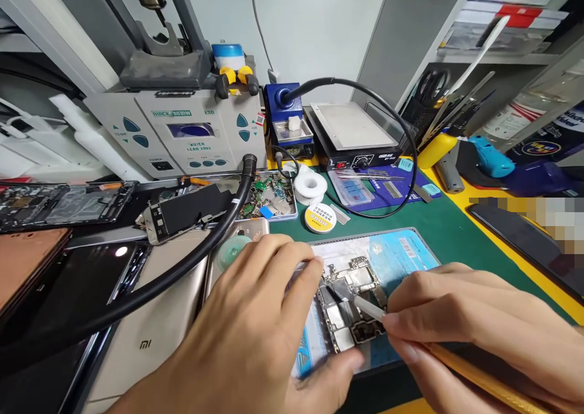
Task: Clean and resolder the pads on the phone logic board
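Observation:
A phone circuit board [349, 304] with metal shields lies on a blue and white mat [396, 250] in front of me. My left hand [260, 310] rests over the mat's left side, thumb and fingers spread around the board's left edge. Between the thumb and fingers of my right hand [438, 317] is a tool with a golden handle [483, 377] and a white flat tip [370, 310]. The tip reaches over the middle of the board, at a dark grey strip [340, 290].
A rework station [182, 128] stands at the back left, its black hose [201, 250] crossing to the lower left. Phones [164, 317] lie on the left. Behind the mat are a solder spool [310, 187], a round tin [320, 217] and a heating plate [353, 128].

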The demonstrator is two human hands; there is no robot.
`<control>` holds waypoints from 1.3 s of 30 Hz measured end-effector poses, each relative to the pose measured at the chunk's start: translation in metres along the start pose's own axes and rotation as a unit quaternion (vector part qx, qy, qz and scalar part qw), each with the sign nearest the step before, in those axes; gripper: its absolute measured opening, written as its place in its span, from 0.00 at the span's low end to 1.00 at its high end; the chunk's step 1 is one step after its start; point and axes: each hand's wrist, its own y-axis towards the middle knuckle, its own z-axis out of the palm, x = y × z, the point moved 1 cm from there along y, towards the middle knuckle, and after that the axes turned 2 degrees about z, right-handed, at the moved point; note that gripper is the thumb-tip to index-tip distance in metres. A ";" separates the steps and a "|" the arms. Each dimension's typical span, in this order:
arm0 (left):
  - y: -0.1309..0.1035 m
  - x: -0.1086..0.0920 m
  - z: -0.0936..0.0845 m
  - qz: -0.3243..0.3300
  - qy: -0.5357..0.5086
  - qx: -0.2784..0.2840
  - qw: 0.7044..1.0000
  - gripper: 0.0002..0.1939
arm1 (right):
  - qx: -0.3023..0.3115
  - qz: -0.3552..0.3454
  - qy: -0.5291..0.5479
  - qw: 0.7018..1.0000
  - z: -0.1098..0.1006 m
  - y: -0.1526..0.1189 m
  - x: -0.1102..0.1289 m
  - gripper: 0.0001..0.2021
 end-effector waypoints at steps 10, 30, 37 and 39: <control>-0.004 -0.010 0.001 -0.058 0.015 0.015 0.998 0.23 | -0.015 -0.033 0.055 0.998 0.009 -0.002 -0.008 0.13; -0.006 -0.005 0.002 -0.052 -0.020 0.017 0.998 0.23 | 0.023 -0.064 0.081 0.994 0.002 0.002 -0.013 0.16; -0.003 -0.003 0.000 -0.034 -0.028 0.024 0.999 0.24 | -0.013 0.034 0.060 0.998 0.004 -0.003 -0.009 0.12; -0.003 -0.004 -0.001 -0.033 -0.020 0.020 0.999 0.24 | 0.018 -0.039 0.070 0.997 0.004 -0.002 -0.010 0.15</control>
